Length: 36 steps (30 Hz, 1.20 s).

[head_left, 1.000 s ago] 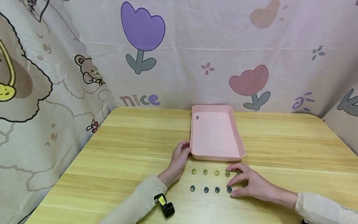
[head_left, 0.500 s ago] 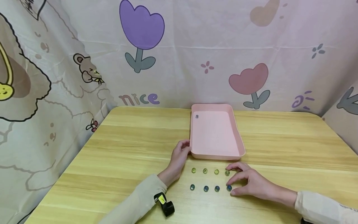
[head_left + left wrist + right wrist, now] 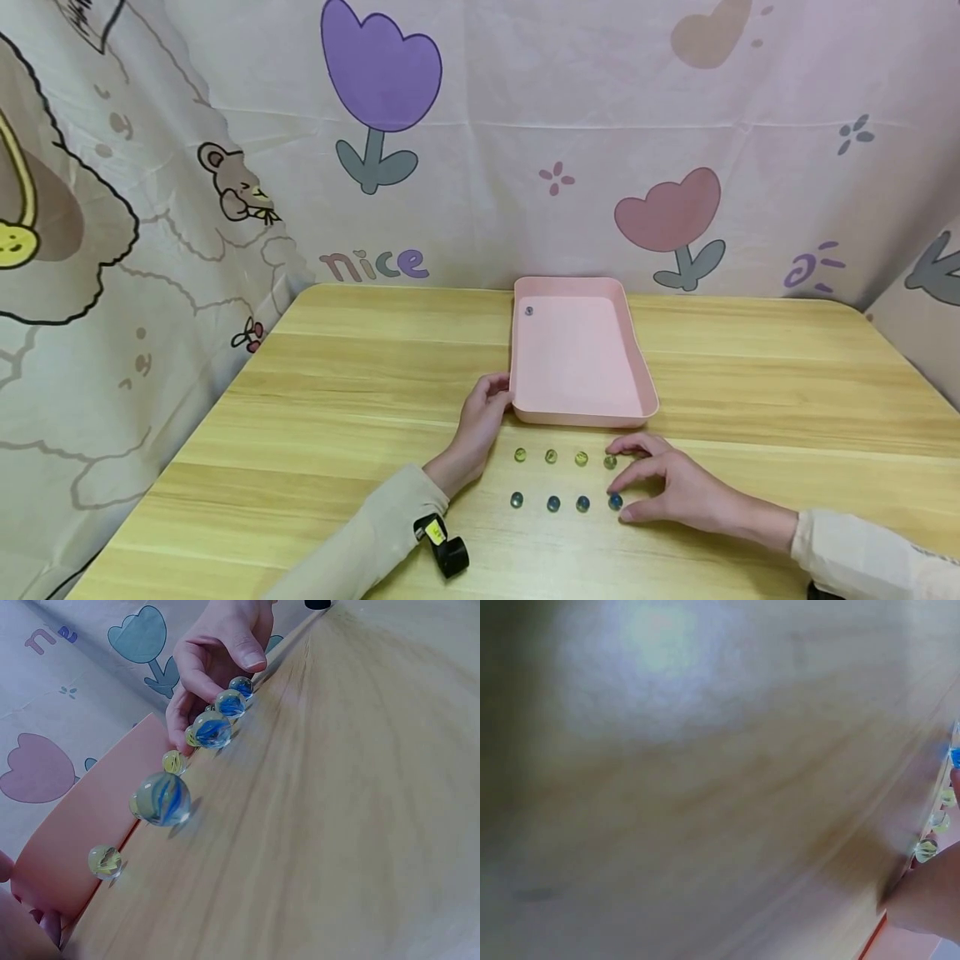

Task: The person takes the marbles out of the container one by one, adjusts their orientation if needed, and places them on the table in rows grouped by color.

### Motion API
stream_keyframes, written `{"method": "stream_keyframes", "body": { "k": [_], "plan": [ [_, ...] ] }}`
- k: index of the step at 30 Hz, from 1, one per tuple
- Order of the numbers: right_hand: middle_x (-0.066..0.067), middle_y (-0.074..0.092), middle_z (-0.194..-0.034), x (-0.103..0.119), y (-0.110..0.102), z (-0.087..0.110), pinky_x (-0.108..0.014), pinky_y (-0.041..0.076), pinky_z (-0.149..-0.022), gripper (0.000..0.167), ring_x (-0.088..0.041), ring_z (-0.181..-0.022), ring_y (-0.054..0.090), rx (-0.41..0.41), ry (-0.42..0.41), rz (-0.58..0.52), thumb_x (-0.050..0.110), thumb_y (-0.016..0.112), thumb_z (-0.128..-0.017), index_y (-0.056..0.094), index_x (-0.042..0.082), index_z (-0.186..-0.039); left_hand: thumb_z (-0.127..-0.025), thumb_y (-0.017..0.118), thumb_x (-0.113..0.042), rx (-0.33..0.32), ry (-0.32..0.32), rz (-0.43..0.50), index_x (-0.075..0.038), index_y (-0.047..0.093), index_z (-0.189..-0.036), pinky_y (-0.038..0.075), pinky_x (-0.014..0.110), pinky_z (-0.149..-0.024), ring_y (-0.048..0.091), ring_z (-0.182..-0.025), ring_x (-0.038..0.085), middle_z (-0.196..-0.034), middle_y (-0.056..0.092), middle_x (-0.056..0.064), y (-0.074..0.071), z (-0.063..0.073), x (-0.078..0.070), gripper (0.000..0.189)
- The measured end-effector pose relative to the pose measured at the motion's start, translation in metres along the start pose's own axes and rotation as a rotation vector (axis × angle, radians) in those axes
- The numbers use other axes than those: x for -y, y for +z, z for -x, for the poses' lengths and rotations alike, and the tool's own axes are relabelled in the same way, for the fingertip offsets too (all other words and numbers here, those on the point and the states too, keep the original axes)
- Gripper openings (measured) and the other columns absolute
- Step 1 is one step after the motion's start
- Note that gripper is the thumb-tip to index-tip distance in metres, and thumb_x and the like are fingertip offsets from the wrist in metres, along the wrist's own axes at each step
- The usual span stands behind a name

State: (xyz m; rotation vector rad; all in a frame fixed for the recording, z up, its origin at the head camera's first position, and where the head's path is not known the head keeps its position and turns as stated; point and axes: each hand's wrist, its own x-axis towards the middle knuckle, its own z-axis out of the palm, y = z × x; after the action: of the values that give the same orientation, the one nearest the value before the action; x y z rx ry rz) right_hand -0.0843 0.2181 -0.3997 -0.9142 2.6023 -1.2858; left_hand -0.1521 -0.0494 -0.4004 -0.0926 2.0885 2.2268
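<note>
My left hand [image 3: 478,429] grips the near left corner of a shallow pink tray [image 3: 585,421]. In the head view, two rows of several glass marbles lie before the tray: yellow-swirled marbles [image 3: 581,458] nearer it, blue-swirled marbles [image 3: 582,504] nearer me. My right hand [image 3: 682,492] is at the right end of both rows. Its thumb and index finger pinch the end blue marble [image 3: 616,502], while another fingertip touches the end yellow marble [image 3: 611,462]. From the left wrist, the right hand [image 3: 225,652] shows beyond the marbles. Only part of it enters the right wrist view.
A small clear round thing [image 3: 529,311] lies in the tray's far left corner. The wood-grain table [image 3: 360,367] reaches back to a printed cloth [image 3: 495,167]. A black wrist device [image 3: 442,550] sits by the left sleeve.
The head view has tilted slightly, so everything sits a little higher in it. Both hands, the tray and the marbles keep their places.
</note>
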Motion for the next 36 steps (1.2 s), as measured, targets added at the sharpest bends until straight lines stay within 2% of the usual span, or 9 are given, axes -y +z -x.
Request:
{"method": "stream_keyframes", "body": {
  "k": [12,18,26,30,33,34,35,36],
  "plan": [
    [-0.004,0.053,-0.126,0.001,-0.003,0.001,-0.021,0.031,-0.098,0.024,-0.009,-0.119,0.039,0.015,0.022,0.0,0.023,0.084,-0.071,0.076,0.026,-0.093,-0.095,0.049,-0.005,0.005,-0.001,-0.003,0.003,0.05,-0.129,0.042,0.04,-0.103,0.05,-0.118,0.028,-0.128,0.052,0.016,0.0,-0.001,0.002,0.036],
    [-0.004,0.052,-0.129,0.003,-0.006,0.001,-0.02,0.03,-0.098,0.027,-0.01,-0.119,0.04,0.02,0.057,-0.037,0.023,0.084,-0.071,0.075,0.025,-0.097,-0.095,0.049,-0.005,0.006,0.004,0.001,0.003,0.049,-0.13,0.041,0.04,-0.103,0.05,-0.118,0.028,-0.128,0.052,0.016,-0.001,-0.001,0.002,0.036],
    [-0.01,0.053,-0.129,0.003,-0.013,0.001,-0.013,0.028,-0.096,0.029,-0.003,-0.118,0.041,-0.01,0.087,-0.113,0.018,0.085,-0.071,0.075,0.022,-0.098,-0.095,0.049,-0.006,0.006,0.0,-0.001,0.002,0.049,-0.13,0.041,0.04,-0.103,0.05,-0.118,0.028,-0.127,0.052,0.015,0.0,-0.001,0.002,0.036],
    [-0.01,0.055,-0.126,0.005,-0.021,0.004,-0.013,0.029,-0.096,0.031,0.0,-0.116,0.043,-0.05,0.122,-0.105,0.014,0.084,-0.071,0.075,0.019,-0.1,-0.094,0.049,-0.005,0.008,-0.002,-0.002,0.003,0.049,-0.13,0.041,0.04,-0.103,0.05,-0.119,0.028,-0.128,0.052,0.015,0.0,-0.001,0.002,0.036],
    [-0.007,0.057,-0.123,0.007,-0.028,0.007,-0.024,0.034,-0.099,0.031,0.001,-0.114,0.045,-0.077,0.142,-0.073,0.013,0.083,-0.072,0.074,0.018,-0.101,-0.094,0.049,-0.005,0.006,-0.001,-0.007,0.003,0.049,-0.13,0.041,0.04,-0.103,0.05,-0.119,0.029,-0.128,0.052,0.015,0.0,-0.001,0.002,0.037],
    [-0.007,0.057,-0.123,0.008,-0.03,0.008,-0.031,0.036,-0.101,0.031,0.002,-0.114,0.044,-0.082,0.149,-0.07,0.013,0.082,-0.073,0.074,0.017,-0.102,-0.094,0.049,-0.005,0.002,-0.004,-0.009,0.003,0.049,-0.13,0.041,0.04,-0.103,0.05,-0.119,0.029,-0.128,0.052,0.015,0.0,-0.001,0.002,0.037],
    [-0.007,0.057,-0.122,0.008,-0.031,0.009,-0.032,0.036,-0.101,0.031,0.002,-0.114,0.044,-0.086,0.148,-0.062,0.013,0.082,-0.073,0.074,0.017,-0.103,-0.094,0.049,-0.005,0.0,-0.004,-0.01,0.003,0.049,-0.13,0.041,0.04,-0.103,0.05,-0.119,0.029,-0.128,0.052,0.015,0.0,-0.001,0.002,0.037],
    [-0.008,0.057,-0.121,0.009,-0.033,0.009,-0.039,0.037,-0.101,0.031,0.002,-0.114,0.044,-0.089,0.143,-0.059,0.012,0.082,-0.074,0.074,0.015,-0.103,-0.094,0.049,-0.005,-0.001,-0.004,-0.009,0.003,0.049,-0.13,0.041,0.04,-0.104,0.05,-0.119,0.029,-0.129,0.052,0.015,0.0,-0.001,0.002,0.037]
  ]
}}
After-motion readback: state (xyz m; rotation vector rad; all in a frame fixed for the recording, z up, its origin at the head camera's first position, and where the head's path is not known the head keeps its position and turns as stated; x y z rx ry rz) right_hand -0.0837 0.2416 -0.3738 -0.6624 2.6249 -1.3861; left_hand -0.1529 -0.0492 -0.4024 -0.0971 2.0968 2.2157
